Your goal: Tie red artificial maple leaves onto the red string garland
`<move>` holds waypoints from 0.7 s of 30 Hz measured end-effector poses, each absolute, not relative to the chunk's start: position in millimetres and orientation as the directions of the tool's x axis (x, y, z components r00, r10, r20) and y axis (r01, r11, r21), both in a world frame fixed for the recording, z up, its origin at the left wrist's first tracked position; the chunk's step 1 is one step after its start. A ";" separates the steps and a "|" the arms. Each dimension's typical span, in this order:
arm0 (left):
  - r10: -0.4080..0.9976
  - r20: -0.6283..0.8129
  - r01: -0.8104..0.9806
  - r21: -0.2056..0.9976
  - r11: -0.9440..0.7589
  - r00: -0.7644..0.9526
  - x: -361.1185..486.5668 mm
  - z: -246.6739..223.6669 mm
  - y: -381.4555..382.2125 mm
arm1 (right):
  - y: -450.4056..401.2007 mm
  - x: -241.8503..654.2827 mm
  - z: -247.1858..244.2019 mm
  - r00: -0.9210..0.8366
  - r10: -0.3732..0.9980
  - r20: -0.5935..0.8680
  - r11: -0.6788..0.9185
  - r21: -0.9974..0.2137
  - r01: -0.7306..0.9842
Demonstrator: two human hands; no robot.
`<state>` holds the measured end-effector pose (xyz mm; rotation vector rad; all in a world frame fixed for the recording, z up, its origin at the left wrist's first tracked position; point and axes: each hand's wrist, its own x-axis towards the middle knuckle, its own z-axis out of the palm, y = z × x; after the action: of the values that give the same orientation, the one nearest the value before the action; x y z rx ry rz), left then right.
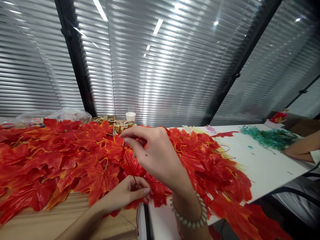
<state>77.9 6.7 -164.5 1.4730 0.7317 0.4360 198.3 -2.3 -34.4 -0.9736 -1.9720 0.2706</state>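
Two own hands work with one thin red strand (pixel 128 163), which runs slantwise between them above the heap of red maple leaves (pixel 100 180). The right hand (pixel 158 158) is higher and pinches the strand's upper part between thumb and finger; the left hand (pixel 132 192), below, closes thumb and fingers on its lower part. One beaded bracelet (pixel 190 213) is around the right wrist. The leaves overlap too much for counting, and they cover much of the white worktop (pixel 265 166). Behind them stand one white paper cup (pixel 130 116), its inside not readable, at least two gold packets (pixel 123 126), and a clear plastic bag (pixel 72 115), whose content I cannot tell. At right, one green foliage bunch (pixel 270 137) lies near another person's forearm (pixel 303 146). The right hand and wrist hide part of the leaves.
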 end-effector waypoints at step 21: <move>0.654 -0.176 0.269 0.962 -0.043 0.736 75.7 -164.4 4.9 | -1.9 191.9 -36.6 -0.325 0.718 0.615 0.672 -0.492 0.553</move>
<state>75.7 4.9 -164.4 1.6272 0.7562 0.3650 191.9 -1.9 -36.6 -0.9821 -2.0184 0.2410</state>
